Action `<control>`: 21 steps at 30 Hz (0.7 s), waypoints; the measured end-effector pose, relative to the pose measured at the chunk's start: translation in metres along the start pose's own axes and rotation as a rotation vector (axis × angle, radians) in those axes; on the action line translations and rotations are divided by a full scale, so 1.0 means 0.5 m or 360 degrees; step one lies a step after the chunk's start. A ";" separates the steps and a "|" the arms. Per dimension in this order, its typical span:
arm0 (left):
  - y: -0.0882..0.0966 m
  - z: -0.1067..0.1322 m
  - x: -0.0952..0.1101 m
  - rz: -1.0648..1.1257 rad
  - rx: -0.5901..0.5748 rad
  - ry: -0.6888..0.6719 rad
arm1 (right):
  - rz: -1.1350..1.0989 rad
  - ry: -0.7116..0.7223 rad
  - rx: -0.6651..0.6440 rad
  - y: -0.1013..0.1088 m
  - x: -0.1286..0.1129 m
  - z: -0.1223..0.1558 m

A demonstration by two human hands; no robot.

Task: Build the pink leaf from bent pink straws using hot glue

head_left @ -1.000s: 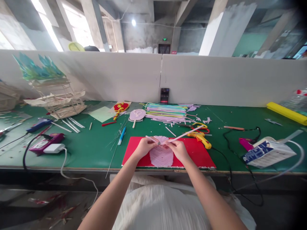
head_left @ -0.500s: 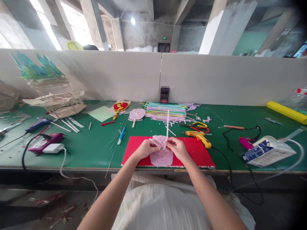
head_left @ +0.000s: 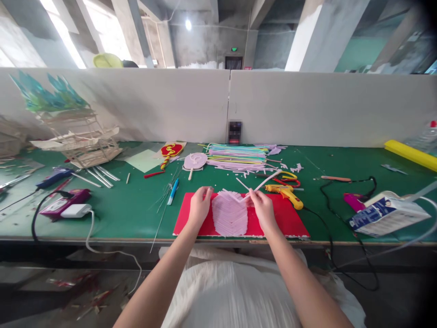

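On a red board lies a lilac oval panel built of chenille stems in a slanting, herringbone-like pattern. My right hand, at the panel's upper right, pinches a pale lilac chenille stem whose long end bends up and to the right. A shorter end pokes out toward the panel's top. My left hand hovers by the panel's left edge, thumb and fingers apart, with nothing visible in it.
Behind the board are a bundle of coloured chenille stems and a lilac round piece on a stick. A yellow glue gun and scissors lie right; a blue pen left. A carton stands far right.
My hands have drawn apart from over the panel, left hand leftward and right hand rightward. The upright stem now tilts right in my right hand, and my left fingers have come off the work.
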State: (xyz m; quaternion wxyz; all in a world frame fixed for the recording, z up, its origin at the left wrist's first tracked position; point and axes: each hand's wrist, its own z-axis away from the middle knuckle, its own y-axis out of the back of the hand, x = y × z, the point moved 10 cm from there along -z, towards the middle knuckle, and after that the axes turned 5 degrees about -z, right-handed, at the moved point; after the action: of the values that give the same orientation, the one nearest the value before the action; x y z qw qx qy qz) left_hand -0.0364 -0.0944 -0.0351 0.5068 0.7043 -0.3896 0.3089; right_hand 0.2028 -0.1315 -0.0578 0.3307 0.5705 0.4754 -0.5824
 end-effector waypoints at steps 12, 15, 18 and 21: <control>-0.026 -0.004 -0.005 -0.0578 -0.0127 -0.0166 | 0.0003 -0.0011 -0.0005 0.006 0.011 -0.005; -0.027 -0.003 -0.003 -0.0575 -0.0134 -0.0180 | 0.0002 0.0011 0.0206 0.034 0.003 0.001; -0.029 -0.003 0.000 -0.0560 -0.0141 -0.0204 | 0.0105 -0.0011 0.0270 0.042 0.000 0.007; -0.033 -0.001 0.003 -0.0556 -0.0174 -0.0198 | 0.0172 0.0005 0.0248 0.039 0.000 0.006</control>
State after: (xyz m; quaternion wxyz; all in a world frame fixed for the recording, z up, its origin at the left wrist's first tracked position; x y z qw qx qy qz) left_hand -0.0214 -0.0910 -0.0416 0.5650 0.7505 -0.3082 0.1504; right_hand 0.2199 -0.1410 -0.0615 0.3155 0.6202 0.3977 -0.5980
